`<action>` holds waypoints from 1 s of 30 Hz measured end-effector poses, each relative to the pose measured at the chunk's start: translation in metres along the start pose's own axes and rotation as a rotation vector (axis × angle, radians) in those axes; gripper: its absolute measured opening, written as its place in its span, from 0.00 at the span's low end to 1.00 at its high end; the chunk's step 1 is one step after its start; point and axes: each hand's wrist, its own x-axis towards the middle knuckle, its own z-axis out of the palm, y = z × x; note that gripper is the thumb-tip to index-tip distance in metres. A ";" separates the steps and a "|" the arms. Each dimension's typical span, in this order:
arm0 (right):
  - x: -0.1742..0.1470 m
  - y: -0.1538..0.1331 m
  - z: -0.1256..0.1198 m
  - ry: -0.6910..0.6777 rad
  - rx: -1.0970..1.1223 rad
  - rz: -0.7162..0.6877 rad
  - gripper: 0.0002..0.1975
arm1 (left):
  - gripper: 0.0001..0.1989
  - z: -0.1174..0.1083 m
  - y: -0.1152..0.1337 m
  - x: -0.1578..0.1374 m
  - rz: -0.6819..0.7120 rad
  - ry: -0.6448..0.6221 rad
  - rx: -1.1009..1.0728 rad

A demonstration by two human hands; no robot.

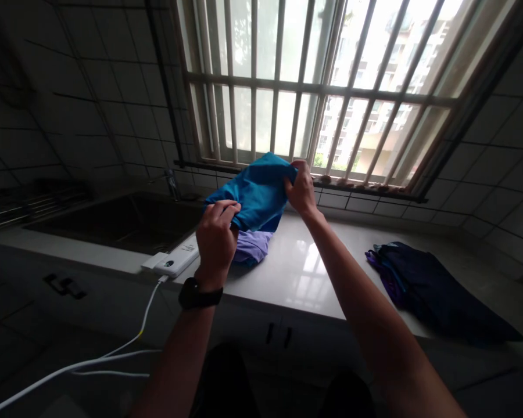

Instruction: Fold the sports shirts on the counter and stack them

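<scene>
A blue piece of cloth (261, 188), perhaps a garment, is stretched in the air between my two hands over the counter. My left hand (218, 235) pinches its near left edge, fingers closed, with a dark watch on the wrist. The far right corner is gripped by my right hand (302, 187), thumb and fingers pressed together. Beneath the blue cloth lies a crumpled lavender cloth (253, 248), partly hidden by it and by my left hand.
A white power bank (181, 258) with a white cable (146, 316) sits by the counter's front edge. Behind it is a dark sink (113, 217) with a faucet (171, 184). Folded dark clothes (427, 284) lie at the right of the white counter (305, 273). A barred window (318, 87) is behind.
</scene>
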 end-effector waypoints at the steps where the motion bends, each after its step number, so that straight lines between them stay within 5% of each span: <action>1: -0.003 -0.003 0.012 -0.052 -0.056 0.018 0.21 | 0.18 0.007 -0.002 -0.004 -0.050 -0.095 0.054; 5: -0.059 -0.007 0.044 -0.405 -0.216 0.123 0.27 | 0.13 0.037 -0.012 -0.040 -0.166 -0.582 0.174; 7: -0.091 -0.003 0.055 -0.589 -0.225 0.133 0.27 | 0.13 0.045 -0.016 -0.056 -0.177 -0.680 0.172; 10: -0.116 0.000 0.069 -0.726 -0.211 0.124 0.24 | 0.16 0.044 -0.016 -0.060 -0.159 -0.662 0.137; 15: -0.109 -0.012 0.091 -0.626 -0.198 0.113 0.24 | 0.20 0.032 -0.007 -0.024 -0.134 -0.437 0.017; 19: -0.118 -0.015 0.109 -0.681 -0.229 0.216 0.22 | 0.20 0.060 -0.017 0.000 -0.154 -0.307 0.020; 25: -0.142 -0.003 0.122 -0.704 -0.230 0.227 0.21 | 0.18 0.114 -0.055 -0.021 -0.131 -0.735 0.170; 30: -0.139 0.003 0.125 -0.683 -0.227 0.204 0.21 | 0.18 0.129 -0.074 -0.030 -0.117 -0.760 0.261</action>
